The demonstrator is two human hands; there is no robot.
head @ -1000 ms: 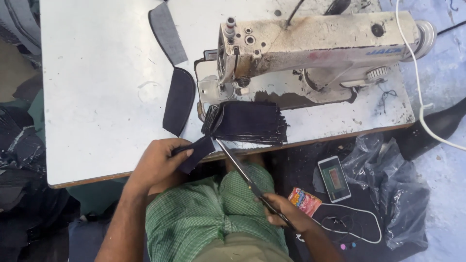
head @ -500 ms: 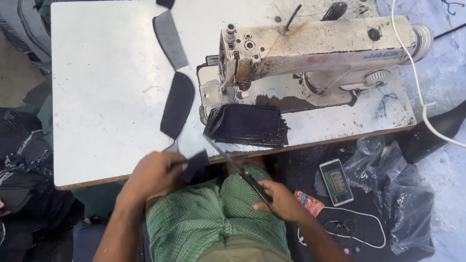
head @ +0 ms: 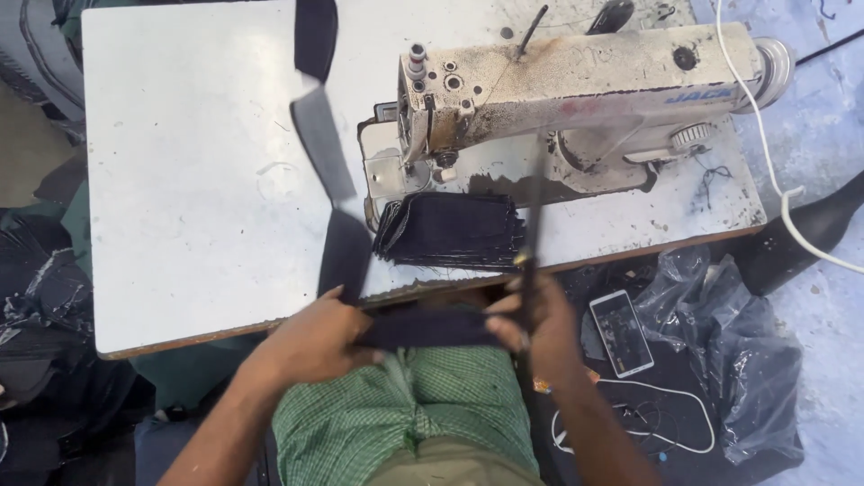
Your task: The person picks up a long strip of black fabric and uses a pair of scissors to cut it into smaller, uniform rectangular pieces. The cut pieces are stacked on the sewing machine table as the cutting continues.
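Left hand [head: 310, 337] and right hand [head: 540, 328] each pinched one end of a dark strip [head: 427, 328], stretched level between them just below the table [head: 180, 225] edge; the right fingers also gripped scissors [head: 531, 216], blades pointing up beside the fabric stack [head: 450, 229] under the sewing machine [head: 576, 81]
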